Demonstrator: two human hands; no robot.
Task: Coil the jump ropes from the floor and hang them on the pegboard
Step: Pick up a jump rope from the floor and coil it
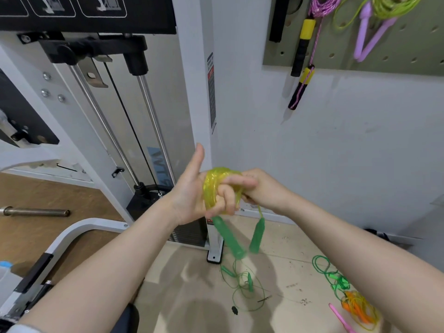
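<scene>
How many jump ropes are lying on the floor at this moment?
3 visible: a thin dark-green cord rope below the hands, a bright-green cord rope further right, and an orange-handled yellow cord rope by the right forearm. A pink handle at the bottom edge may belong to a fourth.

Gym corner: cable machine [134, 104] with guide rods and weight stack, barbell [36, 211] on wood floor, pegboard [408, 44] on wall hung with jump ropes [374, 10].
</scene>
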